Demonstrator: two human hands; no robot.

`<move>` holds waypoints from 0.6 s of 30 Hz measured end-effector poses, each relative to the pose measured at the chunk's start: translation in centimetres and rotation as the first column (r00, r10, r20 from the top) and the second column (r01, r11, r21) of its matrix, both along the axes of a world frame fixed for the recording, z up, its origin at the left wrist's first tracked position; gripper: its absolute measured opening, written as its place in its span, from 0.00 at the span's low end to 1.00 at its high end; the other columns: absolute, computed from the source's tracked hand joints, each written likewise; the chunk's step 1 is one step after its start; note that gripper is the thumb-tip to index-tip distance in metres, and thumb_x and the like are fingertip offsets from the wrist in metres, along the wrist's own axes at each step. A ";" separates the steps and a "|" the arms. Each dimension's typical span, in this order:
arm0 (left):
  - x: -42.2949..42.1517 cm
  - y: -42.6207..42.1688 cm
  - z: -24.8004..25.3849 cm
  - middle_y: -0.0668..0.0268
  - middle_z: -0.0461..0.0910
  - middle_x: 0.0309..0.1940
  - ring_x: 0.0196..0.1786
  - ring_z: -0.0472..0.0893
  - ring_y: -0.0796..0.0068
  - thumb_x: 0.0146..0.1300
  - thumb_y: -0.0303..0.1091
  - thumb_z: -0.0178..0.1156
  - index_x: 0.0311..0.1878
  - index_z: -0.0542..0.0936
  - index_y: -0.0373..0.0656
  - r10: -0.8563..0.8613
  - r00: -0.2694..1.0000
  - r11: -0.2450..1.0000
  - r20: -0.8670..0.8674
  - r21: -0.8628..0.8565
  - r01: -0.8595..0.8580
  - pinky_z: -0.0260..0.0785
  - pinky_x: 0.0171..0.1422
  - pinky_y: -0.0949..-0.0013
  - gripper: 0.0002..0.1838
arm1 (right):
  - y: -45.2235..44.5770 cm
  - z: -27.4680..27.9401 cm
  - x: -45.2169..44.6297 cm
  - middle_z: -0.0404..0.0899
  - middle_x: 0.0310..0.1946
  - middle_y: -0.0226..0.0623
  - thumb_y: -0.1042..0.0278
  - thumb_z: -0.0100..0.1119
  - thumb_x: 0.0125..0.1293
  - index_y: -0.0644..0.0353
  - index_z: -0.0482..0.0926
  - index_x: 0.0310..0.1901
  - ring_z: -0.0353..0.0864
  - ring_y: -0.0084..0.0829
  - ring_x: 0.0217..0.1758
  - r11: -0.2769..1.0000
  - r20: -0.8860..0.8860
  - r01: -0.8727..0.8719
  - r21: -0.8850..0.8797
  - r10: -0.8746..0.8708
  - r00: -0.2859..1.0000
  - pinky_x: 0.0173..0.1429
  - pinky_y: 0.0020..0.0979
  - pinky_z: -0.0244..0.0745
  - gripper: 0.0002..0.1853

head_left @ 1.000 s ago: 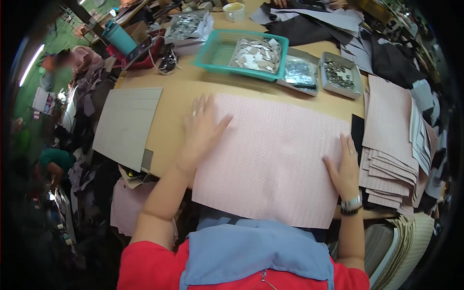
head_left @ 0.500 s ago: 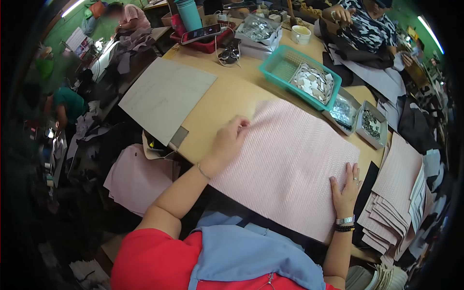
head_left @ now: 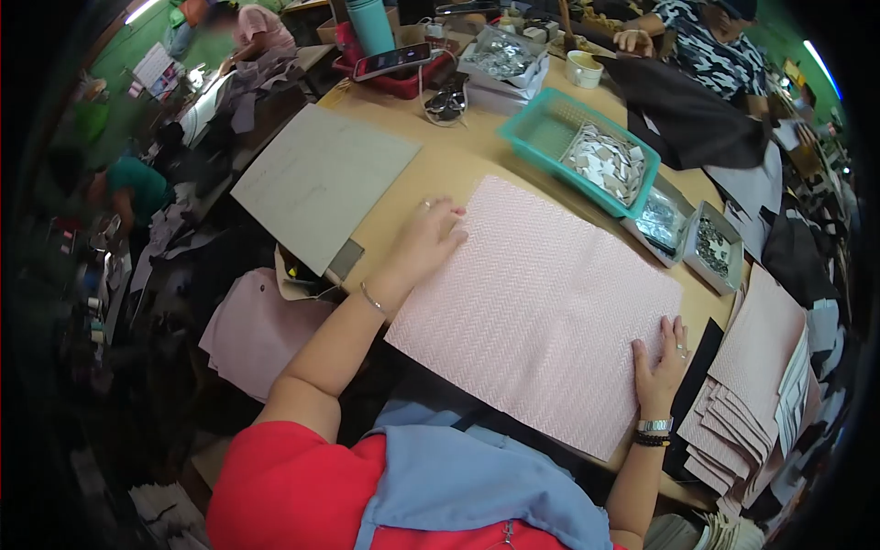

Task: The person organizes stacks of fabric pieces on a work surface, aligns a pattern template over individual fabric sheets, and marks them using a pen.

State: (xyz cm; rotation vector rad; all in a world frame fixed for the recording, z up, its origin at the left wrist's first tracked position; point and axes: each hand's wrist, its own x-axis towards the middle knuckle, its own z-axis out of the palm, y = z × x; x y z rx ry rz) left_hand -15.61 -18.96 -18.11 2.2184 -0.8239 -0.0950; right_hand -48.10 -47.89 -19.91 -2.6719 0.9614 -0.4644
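Observation:
A pale pink sheet with a woven herringbone texture (head_left: 541,312) lies flat on the wooden table before me. At its upper left edge rests my left hand (head_left: 426,243), fingers stretched out and slightly bent, gripping nothing. My right hand (head_left: 660,367) lies on the sheet's right edge with thumb and fingers spread. Under that edge, a strip of black material (head_left: 701,362) shows. Close by on the right sits a stack of similar pink pieces (head_left: 747,367).
A grey board (head_left: 325,183) lies at the left. Beyond the sheet stand a teal basket of small pale pieces (head_left: 527,128), a box of metal parts (head_left: 715,247) and a white cup (head_left: 584,69). Across the table a person in a patterned shirt (head_left: 706,46) handles dark material (head_left: 687,110).
The sheet's far left corner, lifted and blurred before, now lies flat. My left hand has loosened from a curled shape and moved slightly left. Across the table, the dark material has spread out.

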 end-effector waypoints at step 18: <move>11.9 26.3 -5.8 0.54 0.70 0.64 0.63 0.73 0.61 0.60 0.29 0.68 0.67 0.64 0.30 0.453 0.634 0.570 -0.627 -0.343 -0.747 0.66 0.66 0.62 0.35 | 3.0 0.9 -0.8 0.54 0.74 0.46 0.40 0.55 0.62 0.57 0.59 0.72 0.48 0.50 0.78 0.987 -0.256 0.098 -0.124 -0.127 0.958 0.70 0.72 0.39 0.42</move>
